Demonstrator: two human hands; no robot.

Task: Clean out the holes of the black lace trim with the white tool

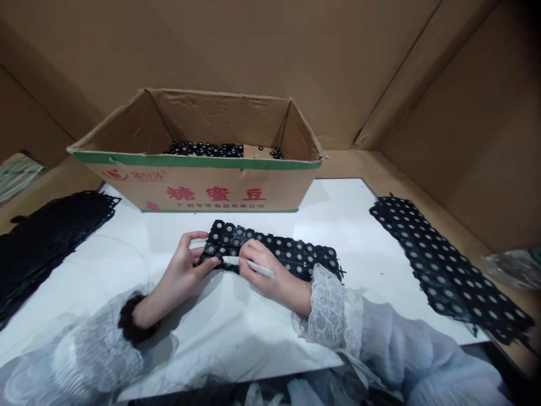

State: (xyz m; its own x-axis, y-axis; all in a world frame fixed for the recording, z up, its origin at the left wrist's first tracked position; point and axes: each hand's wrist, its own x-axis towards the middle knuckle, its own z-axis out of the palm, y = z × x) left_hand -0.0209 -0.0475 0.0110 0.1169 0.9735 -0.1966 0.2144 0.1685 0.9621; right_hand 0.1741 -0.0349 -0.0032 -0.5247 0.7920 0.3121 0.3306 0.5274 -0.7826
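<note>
A black sheet of joined rings with pale round centres (291,246) lies on the white tabletop in front of me. My left hand (192,262) grips its left end, thumb on top and fingers at the far side. In my right hand (262,265) is a slim white pen-like tool (256,267), held like a pencil. Its tip points left and meets the sheet near my left thumb. Whether the tip touches a ring I cannot tell. The right hand covers the middle of the sheet.
Behind the sheet stands an open cardboard box (220,183) with small black rings (207,149) inside. A pile of black sheets (51,242) lies at the left. Another sheet with pale centres (443,265) rests at the right edge, near a clear plastic bag (515,268). Cardboard walls surround the table.
</note>
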